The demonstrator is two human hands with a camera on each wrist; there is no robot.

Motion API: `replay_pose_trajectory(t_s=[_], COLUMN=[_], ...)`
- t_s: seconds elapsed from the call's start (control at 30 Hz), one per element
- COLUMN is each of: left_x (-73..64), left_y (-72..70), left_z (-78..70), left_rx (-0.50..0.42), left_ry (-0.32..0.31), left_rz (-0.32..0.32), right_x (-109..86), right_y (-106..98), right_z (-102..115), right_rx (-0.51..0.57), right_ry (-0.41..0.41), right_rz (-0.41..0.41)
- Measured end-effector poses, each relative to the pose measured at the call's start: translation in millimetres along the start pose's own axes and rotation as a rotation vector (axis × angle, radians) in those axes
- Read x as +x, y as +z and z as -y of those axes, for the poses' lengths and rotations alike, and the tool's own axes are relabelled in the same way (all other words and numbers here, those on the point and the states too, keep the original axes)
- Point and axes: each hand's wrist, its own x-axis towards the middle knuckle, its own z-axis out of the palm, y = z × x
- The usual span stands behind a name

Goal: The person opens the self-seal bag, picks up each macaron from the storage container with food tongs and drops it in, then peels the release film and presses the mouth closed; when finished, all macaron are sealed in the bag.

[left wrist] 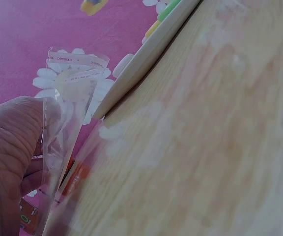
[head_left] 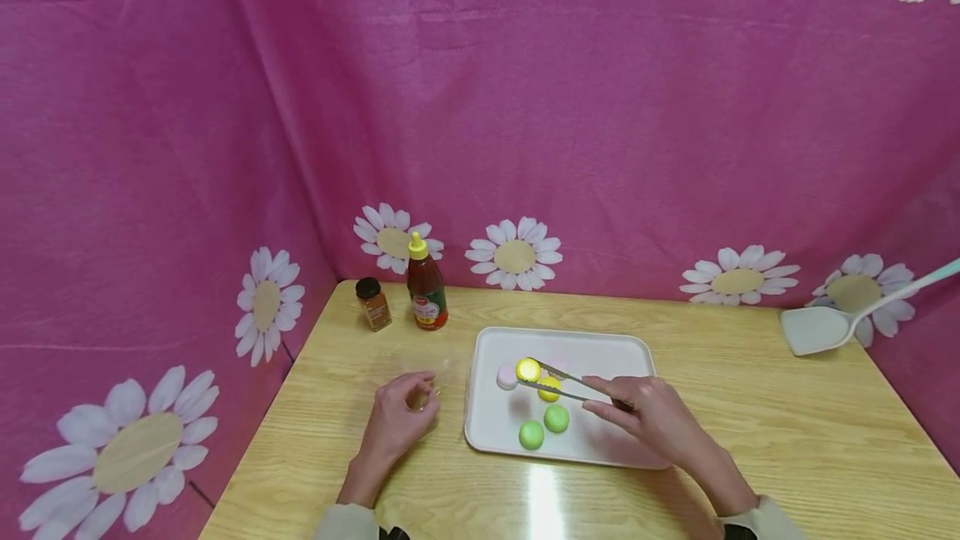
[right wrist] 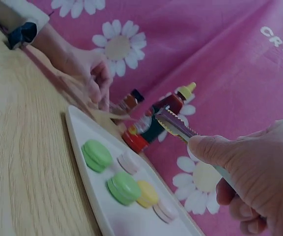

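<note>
My right hand (head_left: 651, 411) grips metal tongs (right wrist: 178, 124) with serrated tips. Between the tips is a yellow macaron (head_left: 528, 370), raised over the white tray (head_left: 600, 448); in the right wrist view the tongs mostly hide it. On the tray lie another yellow macaron (right wrist: 147, 192), two green macarons (head_left: 532, 435) and two pale pink macarons (head_left: 507, 377), one partly covered by the tongs in the head view. Left of the tray, my left hand (head_left: 401, 415) pinches a clear plastic bag (left wrist: 75, 93) with red print along its top. The bag stands upright, its mouth facing up.
A sauce bottle (head_left: 427, 294) with a yellow cap and a small black-capped spice jar (head_left: 373, 305) stand at the back left of the wooden table (head_left: 750, 407). A white spatula (head_left: 817, 330) is at the back right. Pink flowered cloth (head_left: 600, 148) hangs behind.
</note>
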Motion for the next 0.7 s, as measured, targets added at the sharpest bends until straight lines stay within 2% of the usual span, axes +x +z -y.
replay_pose_trajectory(t_s=[0.17, 0.33, 0.7], left_x=[-1.1, -0.4, -0.8], left_y=[-1.9, -2.4, -2.0], left_z=[-0.9, -1.3, -3.4], left_rx=[-0.004, 0.006, 0.036], left_ry=[-0.030, -0.028, -0.058], left_rz=[0.021, 0.015, 0.032], right_x=[11.7, 21.8, 37.6], right_y=[11, 24, 59], right_z=[7, 16, 38], right_rx=[0.013, 0.029, -0.118], right_ry=[-0.037, -0.043, -0.061], right_rz=[0.017, 0.039, 0.146])
